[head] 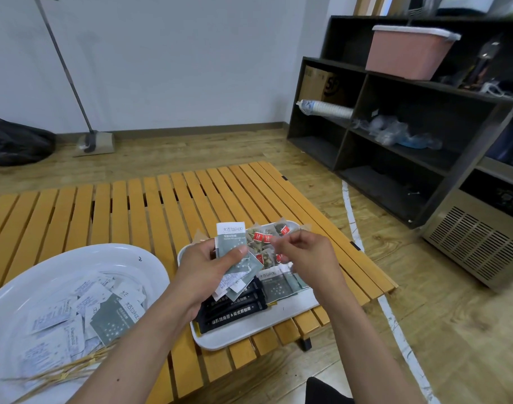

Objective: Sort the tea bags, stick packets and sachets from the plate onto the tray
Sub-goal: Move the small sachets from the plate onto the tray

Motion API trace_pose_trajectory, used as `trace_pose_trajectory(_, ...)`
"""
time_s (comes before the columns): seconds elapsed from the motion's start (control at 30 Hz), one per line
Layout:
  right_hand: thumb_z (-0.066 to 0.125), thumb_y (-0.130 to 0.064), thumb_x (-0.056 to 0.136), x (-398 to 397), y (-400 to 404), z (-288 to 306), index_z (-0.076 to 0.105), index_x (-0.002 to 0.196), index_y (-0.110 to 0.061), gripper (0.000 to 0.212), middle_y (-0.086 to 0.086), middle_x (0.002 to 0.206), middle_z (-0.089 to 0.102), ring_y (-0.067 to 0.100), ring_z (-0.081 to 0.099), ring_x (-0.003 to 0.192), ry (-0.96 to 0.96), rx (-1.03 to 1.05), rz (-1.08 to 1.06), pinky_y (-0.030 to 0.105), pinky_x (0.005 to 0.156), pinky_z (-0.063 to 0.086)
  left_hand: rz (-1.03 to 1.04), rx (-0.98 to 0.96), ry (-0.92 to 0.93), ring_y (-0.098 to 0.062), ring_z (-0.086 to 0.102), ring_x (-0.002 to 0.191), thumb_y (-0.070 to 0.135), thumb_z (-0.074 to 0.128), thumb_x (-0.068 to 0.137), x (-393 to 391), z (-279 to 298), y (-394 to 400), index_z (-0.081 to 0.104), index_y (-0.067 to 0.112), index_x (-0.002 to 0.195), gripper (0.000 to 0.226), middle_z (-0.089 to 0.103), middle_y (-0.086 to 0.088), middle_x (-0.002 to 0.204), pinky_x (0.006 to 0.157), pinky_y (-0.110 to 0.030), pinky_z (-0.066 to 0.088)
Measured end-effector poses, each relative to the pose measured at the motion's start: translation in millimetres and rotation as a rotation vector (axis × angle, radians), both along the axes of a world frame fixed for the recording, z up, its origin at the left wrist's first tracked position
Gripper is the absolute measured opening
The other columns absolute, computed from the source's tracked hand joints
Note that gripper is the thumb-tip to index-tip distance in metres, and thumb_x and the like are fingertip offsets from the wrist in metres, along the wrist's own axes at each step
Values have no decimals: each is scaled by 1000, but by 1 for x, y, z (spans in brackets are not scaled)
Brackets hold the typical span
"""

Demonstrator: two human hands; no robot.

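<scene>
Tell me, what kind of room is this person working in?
Probably a storeroom or office back room, not a kitchen. A dark shelf unit holds a pink bin and a sleeve of paper cups, a broom leans on the wall, and the work is on a low slatted table.

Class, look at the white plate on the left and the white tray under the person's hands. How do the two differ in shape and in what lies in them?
The plate is round and deep-sided; the tray is flat and rectangular. The plate holds a loose jumble of white and grey-green sachets; the tray holds grouped kinds: black stick packets, tea bags with red tags and grey-green sachets. Both are white and rest on the slatted table.
</scene>
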State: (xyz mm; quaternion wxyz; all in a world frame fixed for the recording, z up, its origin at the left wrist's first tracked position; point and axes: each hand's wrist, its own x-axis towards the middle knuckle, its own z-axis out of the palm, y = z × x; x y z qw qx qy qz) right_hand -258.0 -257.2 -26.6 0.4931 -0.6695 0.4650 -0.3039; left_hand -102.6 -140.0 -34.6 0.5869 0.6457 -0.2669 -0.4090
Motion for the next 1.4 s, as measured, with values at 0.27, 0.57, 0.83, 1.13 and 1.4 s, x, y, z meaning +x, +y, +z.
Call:
trace_pose_trajectory(0.27,84,-24,82,8,12,7,74,99,-5,27,1,81,74,10,64,68,-137,235,148,22,58,47,-117,-18,-33,-21,78,93,18,80,84,-8,4,2,76,19,108,24,81,-2,98,89,-40,59)
trace_pose_trajectory(0.57,92,-18,71,-35,-23,-4,76,87,0,29,5,66,70,8,55,48,225,255,15,18,42,39,115,68,135,-28,73,75,14,63,98,6,2,-2,72,7,105,14,79,-16,91,75,-42,58)
trace_pose_trajectory(0.83,96,-23,67,-11,-28,-25,76,75,-12,24,1,70,78,15,73,64,412,177,44,40,78,64,88,40,173,-27,75,77,5,61,96,4,4,-2,70,10,105,14,80,-13,89,82,-44,59)
trace_pose_trajectory(1.13,95,-26,67,-9,-24,-21,75,72,-16,23,-1,68,77,15,74,66,422,94,7,43,78,64,44,33,95,-25,78,85,12,74,90,2,4,1,72,16,110,20,80,-7,97,78,-40,63)
trace_pose_trajectory(1.4,83,-31,83,1,11,9,78,93,-14,20,-2,82,77,5,64,68,-32,194,197,23,61,46,-52,25,-10,-21,78,89,15,86,77,-5,4,1,77,19,107,31,80,0,100,83,-39,62)
